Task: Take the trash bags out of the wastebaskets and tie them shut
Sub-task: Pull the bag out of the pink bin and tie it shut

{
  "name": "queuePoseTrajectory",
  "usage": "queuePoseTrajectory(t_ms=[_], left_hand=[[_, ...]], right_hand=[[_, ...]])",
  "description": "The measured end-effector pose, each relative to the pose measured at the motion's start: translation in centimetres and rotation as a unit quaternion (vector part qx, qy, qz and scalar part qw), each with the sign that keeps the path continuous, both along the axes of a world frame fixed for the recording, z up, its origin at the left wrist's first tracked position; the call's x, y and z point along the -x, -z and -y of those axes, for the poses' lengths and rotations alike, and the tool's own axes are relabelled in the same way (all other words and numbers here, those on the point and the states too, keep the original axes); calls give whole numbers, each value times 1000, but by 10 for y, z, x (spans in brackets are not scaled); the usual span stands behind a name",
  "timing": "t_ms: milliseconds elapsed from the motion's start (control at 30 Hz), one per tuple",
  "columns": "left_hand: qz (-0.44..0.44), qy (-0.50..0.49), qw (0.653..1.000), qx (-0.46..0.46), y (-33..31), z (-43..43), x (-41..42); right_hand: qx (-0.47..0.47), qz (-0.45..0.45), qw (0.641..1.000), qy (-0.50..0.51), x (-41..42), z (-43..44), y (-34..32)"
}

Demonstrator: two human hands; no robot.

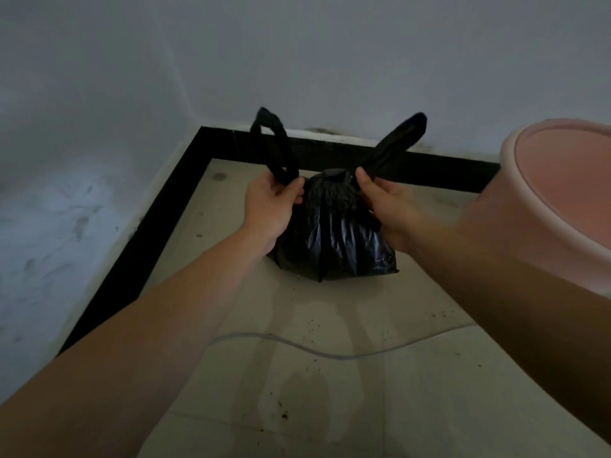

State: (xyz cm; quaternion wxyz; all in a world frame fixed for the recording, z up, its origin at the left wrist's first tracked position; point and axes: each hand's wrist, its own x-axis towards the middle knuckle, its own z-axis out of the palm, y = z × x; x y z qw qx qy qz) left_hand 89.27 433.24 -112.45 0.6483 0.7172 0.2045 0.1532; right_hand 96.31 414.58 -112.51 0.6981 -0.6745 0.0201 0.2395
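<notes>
A full black trash bag [334, 239] sits on the tiled floor near the corner of the room. Its top is gathered, and two handle loops stick up from it. My left hand [271, 206] pinches the base of the left handle loop [274, 143]. My right hand [386, 206] grips the base of the right handle loop [396, 140]. The two loops stand apart, not crossed. A pink wastebasket [555, 200] stands at the right edge, only partly in view, with no bag visible inside it.
White walls meet in a corner behind the bag, with a black baseboard [158, 219] along the floor. A thin grey cable [297, 345] lies across the tiles in front of the bag. Dirt specks dot the floor.
</notes>
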Motion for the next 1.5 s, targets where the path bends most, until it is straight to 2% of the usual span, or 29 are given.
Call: queuePoseTrajectory(t_ms=[100,200,300,367,400,533,667,733,833,867,900,967,1033,1100,1133,1233,1300,1400,1500], left_hand=[[20,-43,999,-1,-3,4,2],[41,-46,998,34,-12,10,-1],[29,-18,989,143,-17,12,-6],[-2,-6,970,242,-15,11,-8],[-22,-1,968,249,-11,10,-7],[-118,23,987,109,16,13,9],[-172,29,982,68,42,6,20],[-186,34,979,71,45,0,18],[-170,2,984,60,49,1,15],[-159,-11,987,-6,52,1,15],[-141,-17,984,-108,56,1,17],[-80,-26,951,-297,61,-1,22],[-13,-43,921,-388,61,-4,22],[33,-76,894,-440,64,-7,13],[46,-82,890,-446,67,-8,6],[47,-32,928,-369,78,-1,-10],[15,-16,939,-342,94,6,-14],[-33,-20,931,-362,121,7,-11],[-45,-14,924,-380,128,4,-11]], right_hand=[[-3,-7,1000,1,2,-5,-1],[58,55,997,15,2,-15,-1],[149,157,976,6,2,-23,-2],[191,168,967,-11,0,-23,4],[236,170,956,-25,-2,-22,9],[499,184,845,-57,-11,-18,35],[604,111,789,-13,-17,-3,50],[609,102,787,12,-21,2,54],[543,110,830,54,-22,-8,55],[514,131,845,66,-21,-13,55],[484,163,857,74,-17,-17,55],[422,233,873,75,-7,-20,56],[373,273,884,74,1,-19,57],[349,284,890,71,6,-19,60],[345,284,892,64,7,-20,63],[354,272,894,30,11,-23,76],[390,276,878,2,16,-23,88],[445,280,850,-34,18,-20,107],[459,278,842,-50,18,-17,117]])
